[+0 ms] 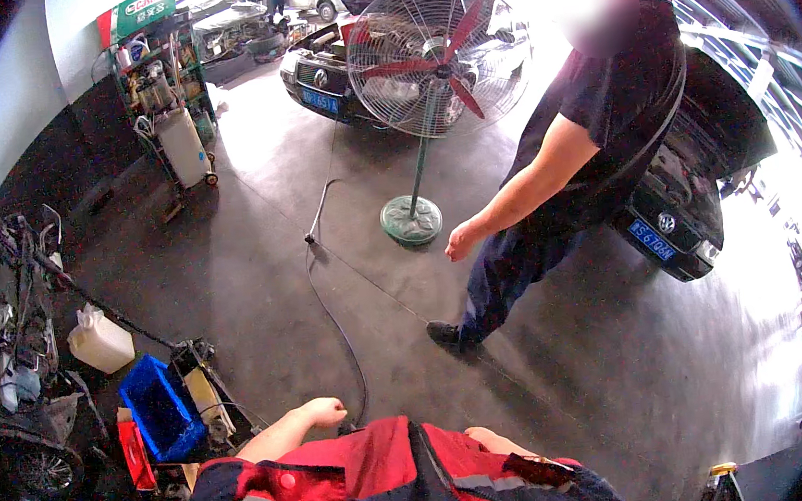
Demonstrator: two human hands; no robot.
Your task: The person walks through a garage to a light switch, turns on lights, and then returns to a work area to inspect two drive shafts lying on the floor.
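Observation:
My left hand [325, 411] is low in the middle, in front of my red and dark blue work jacket [383, 465]. Its fingers look curled; whatever they may hold is hidden. A dark cable [336, 324] runs over the floor and ends close to this hand. Of my right arm, bare skin [487, 438] shows past the jacket's edge, and the fingers are hidden. Left of my left hand stand a blue plastic bin [160, 409], a red box [135, 450] and a whitish jerrycan [101, 339].
A co-worker [593, 135] in dark clothes walks at the right. A pedestal fan [412, 218] with red blades stands ahead. Dark cars with raised hoods stand behind the fan [317, 77] and at the right [659, 226]. A wheeled equipment rack [181, 146] and piled car parts [12, 327] are left.

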